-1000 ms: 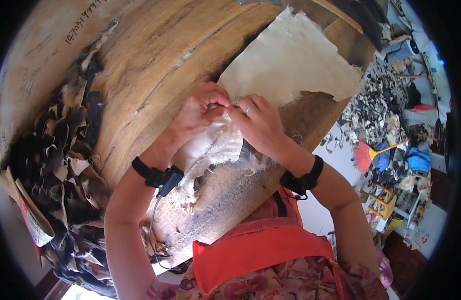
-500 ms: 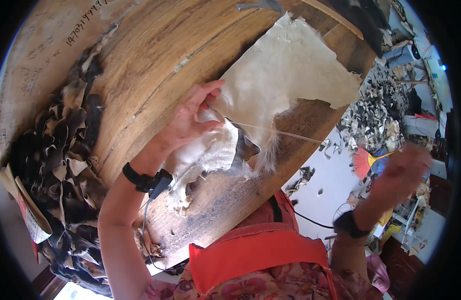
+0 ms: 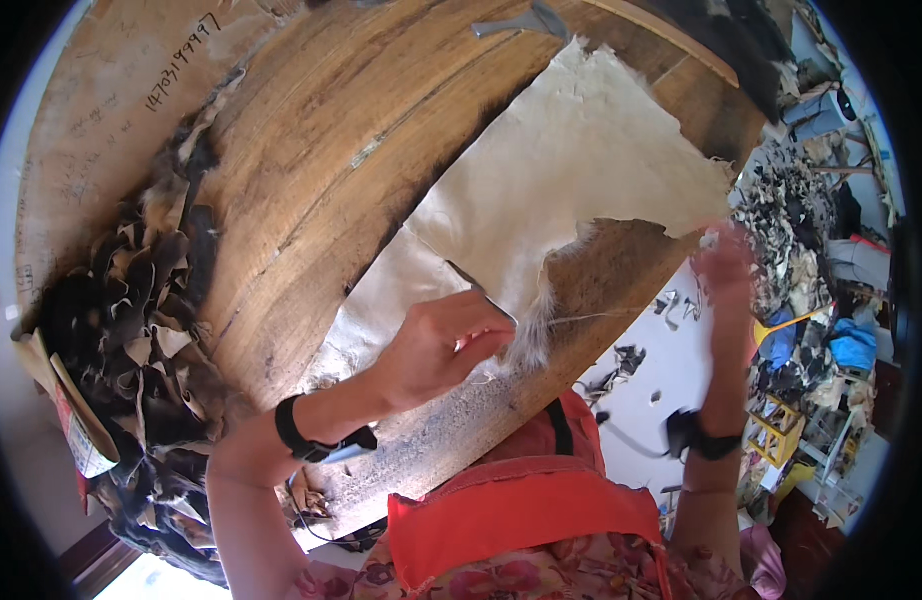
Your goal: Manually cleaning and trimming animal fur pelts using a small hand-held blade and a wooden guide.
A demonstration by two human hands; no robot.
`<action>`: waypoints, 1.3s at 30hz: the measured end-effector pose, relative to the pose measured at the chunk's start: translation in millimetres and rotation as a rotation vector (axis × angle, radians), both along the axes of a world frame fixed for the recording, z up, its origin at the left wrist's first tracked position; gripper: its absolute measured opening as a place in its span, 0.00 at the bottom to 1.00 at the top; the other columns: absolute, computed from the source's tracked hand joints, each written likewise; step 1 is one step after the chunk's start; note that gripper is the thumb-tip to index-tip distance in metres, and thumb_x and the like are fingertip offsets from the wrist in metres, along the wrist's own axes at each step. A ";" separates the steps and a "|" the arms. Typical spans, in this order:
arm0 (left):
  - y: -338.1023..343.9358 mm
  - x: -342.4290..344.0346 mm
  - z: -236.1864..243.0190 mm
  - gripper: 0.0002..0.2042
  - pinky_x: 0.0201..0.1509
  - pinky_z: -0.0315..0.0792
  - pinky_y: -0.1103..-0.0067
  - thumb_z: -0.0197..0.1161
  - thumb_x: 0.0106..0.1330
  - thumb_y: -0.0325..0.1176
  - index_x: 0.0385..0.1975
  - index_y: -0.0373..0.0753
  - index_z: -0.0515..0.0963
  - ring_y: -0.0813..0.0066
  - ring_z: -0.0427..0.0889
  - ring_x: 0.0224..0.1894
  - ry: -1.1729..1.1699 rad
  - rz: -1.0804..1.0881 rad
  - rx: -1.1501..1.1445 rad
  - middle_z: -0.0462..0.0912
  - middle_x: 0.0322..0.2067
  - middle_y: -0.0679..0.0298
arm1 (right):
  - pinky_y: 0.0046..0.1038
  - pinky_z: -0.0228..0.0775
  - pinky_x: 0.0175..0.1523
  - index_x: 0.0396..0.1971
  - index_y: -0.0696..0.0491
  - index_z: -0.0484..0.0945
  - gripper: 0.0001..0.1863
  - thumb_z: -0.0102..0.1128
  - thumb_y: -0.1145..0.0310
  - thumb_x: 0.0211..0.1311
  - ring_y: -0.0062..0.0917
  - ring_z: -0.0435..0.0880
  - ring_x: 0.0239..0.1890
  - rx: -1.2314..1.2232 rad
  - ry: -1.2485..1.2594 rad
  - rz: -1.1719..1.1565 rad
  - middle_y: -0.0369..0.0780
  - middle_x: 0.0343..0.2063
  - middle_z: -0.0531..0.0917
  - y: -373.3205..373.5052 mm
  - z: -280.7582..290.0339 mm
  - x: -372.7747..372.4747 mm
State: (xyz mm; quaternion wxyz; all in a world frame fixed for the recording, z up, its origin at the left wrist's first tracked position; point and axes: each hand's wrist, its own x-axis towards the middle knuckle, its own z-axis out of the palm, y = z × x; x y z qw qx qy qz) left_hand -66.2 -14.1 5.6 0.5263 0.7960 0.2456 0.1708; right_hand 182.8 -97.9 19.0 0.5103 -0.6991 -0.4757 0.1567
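Note:
Below the middle of the view my left hand is closed in a pinch over the lower part of a pale hide; what its fingertips hold is too small to make out. The hide lies on the slanted wooden board, with a seam line across it and white fur fringing its ragged right edge. A thin thread runs from near my left hand toward the right. My right hand is off to the right by the board's edge, smeared by motion, so its fingers are unclear.
Dark fur and leather scraps are heaped at the left. A grey metal tool lies at the top of the board. On the right are the floor with scraps, a yellow crate-like stool and a blue bag.
Both hands were together on the hide. My right hand has swung out to the right, then upward; my left hand has moved down and closed, leaving more of the hide uncovered.

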 end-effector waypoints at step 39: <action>43.4 -24.7 -30.8 0.04 0.33 0.70 0.81 0.70 0.60 0.25 0.28 0.32 0.82 0.80 0.74 0.28 -0.039 0.328 -0.206 0.77 0.26 0.66 | 0.37 0.72 0.30 0.26 0.52 0.80 0.01 0.62 0.72 0.55 0.37 0.82 0.28 -0.064 0.341 0.624 0.42 0.25 0.80 48.0 -14.5 -83.1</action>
